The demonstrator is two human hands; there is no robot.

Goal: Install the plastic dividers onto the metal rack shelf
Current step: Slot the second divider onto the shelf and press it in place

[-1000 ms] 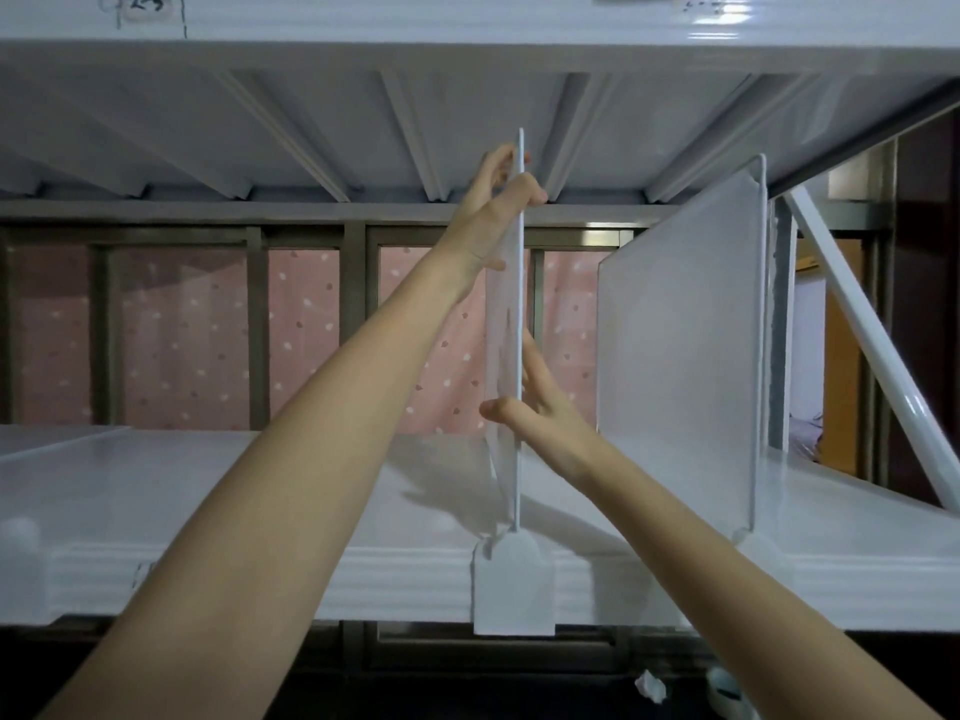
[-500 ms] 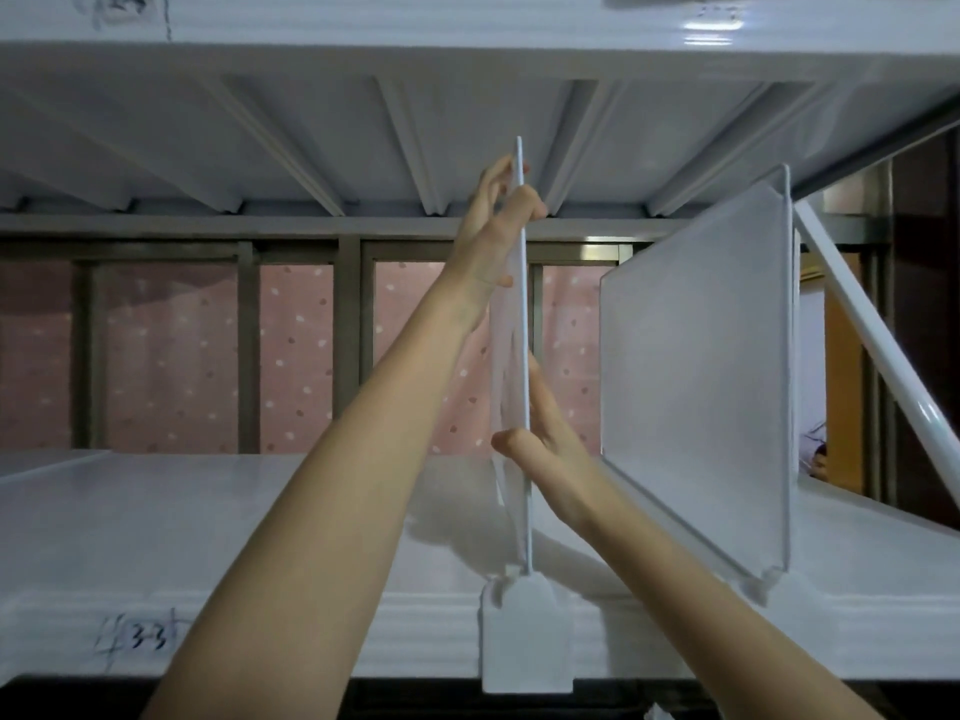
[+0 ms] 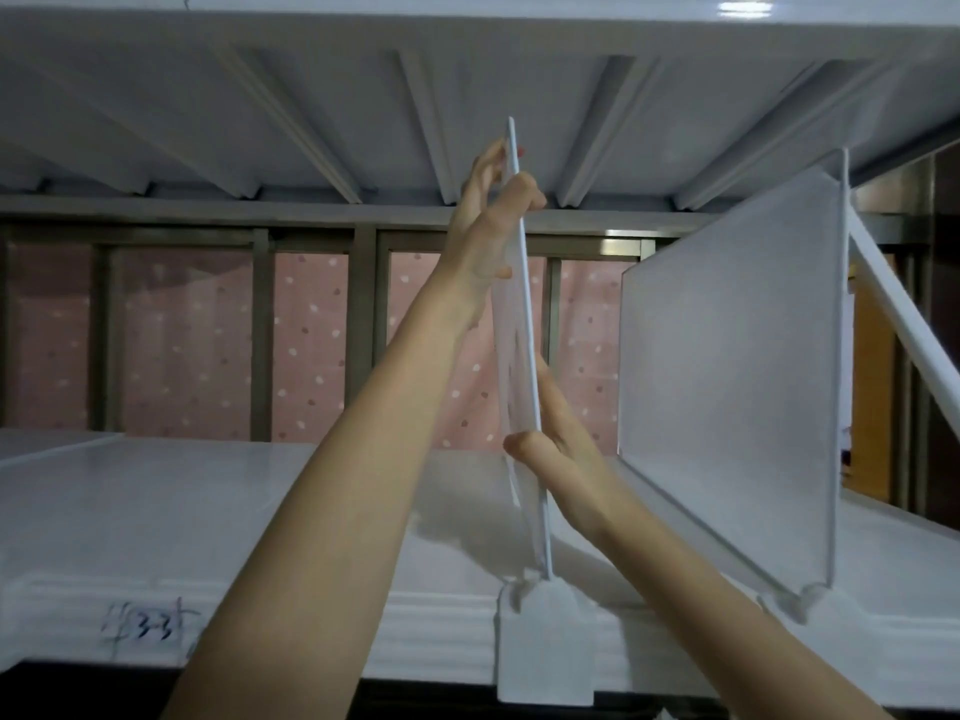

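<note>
A translucent white plastic divider (image 3: 519, 324) stands edge-on on the white metal shelf (image 3: 156, 511), its white clip (image 3: 543, 646) hooked over the shelf's front lip. My left hand (image 3: 491, 226) grips the divider near its top edge. My right hand (image 3: 561, 459) holds its lower part, thumb on the near side and fingers behind. The divider leans slightly, top to the left. A second divider (image 3: 727, 366) stands upright on the shelf to the right.
The underside of the upper shelf (image 3: 363, 96) with its ribs hangs close above the divider's top. A slanted white brace (image 3: 904, 324) crosses at the far right. A handwritten label (image 3: 150, 627) marks the shelf's front lip at left. Pink dotted fabric hangs behind.
The view has shifted upward and closer. Both hands keep their grip on the divider, which now leans a little more with its top to the left.
</note>
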